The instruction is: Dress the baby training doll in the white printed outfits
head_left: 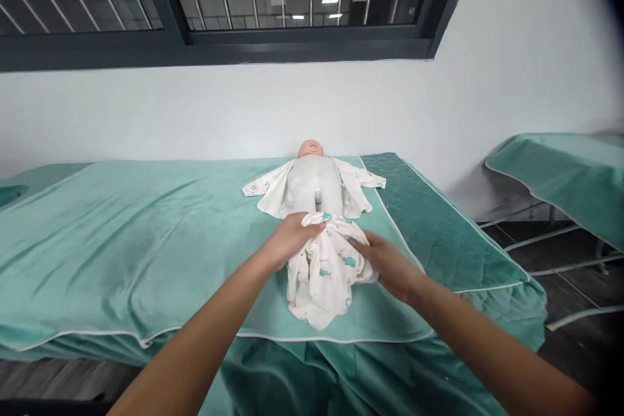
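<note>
A baby doll (314,179) lies on its back with its head toward the wall. Its white patterned jacket (273,190) is spread open at both sides, with the sleeves stretched outward. Below the torso, white baby pants (324,273) with green prints are bunched up, covering the doll's lower legs and feet from view. My left hand (294,237) is closed on the upper left edge of the pants, thumb on top. My right hand (387,265) grips the cloth at the right side, its fingers partly tucked into the folds.
Under the doll is a green sheet (146,240) with white piping, laid over a darker green quilted bed cover (429,227). A white wall (219,110) and a dark-framed barred window (302,45) rise behind. Another green-covered bed (570,169) stands at the right.
</note>
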Demonstrator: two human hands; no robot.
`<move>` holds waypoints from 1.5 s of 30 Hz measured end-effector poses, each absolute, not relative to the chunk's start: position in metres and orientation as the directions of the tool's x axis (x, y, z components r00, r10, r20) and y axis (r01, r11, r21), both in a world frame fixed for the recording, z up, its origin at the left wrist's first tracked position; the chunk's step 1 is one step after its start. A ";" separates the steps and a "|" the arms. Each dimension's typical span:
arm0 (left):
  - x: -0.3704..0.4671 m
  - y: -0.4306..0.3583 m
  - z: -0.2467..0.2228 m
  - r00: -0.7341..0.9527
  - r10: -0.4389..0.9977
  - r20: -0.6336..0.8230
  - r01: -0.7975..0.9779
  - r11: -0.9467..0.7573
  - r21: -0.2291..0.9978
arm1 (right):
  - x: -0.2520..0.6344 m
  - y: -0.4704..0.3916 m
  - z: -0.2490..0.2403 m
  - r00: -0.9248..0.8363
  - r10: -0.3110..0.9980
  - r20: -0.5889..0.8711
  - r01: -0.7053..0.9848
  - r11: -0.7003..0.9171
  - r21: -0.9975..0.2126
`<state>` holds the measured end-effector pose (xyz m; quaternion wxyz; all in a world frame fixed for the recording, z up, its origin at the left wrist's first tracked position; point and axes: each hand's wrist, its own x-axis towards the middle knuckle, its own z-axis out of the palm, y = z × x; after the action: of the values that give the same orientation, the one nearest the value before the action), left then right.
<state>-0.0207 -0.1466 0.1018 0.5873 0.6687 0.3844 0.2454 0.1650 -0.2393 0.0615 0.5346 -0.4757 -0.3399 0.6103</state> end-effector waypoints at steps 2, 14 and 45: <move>-0.019 -0.147 0.102 0.590 0.799 -0.112 0.430 -0.195 0.881 | 0.154 -0.246 0.050 0.068 0.973 -0.221 -0.299 -0.191 -0.935; -0.001 -0.164 0.121 0.772 0.609 -0.184 0.598 -0.596 0.537 | 0.159 -0.259 0.020 0.276 0.961 0.000 0.101 -0.029 -0.995; 0.013 -0.104 0.095 0.739 0.645 -0.195 -0.080 0.371 0.925 | 0.207 -0.165 0.009 0.287 0.952 0.110 -0.209 0.175 -0.962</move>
<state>0.0126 -0.1040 0.0945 0.7802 0.5105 0.2768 0.2325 0.2073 -0.1648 0.0095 0.6540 -0.4644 -0.3995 0.4439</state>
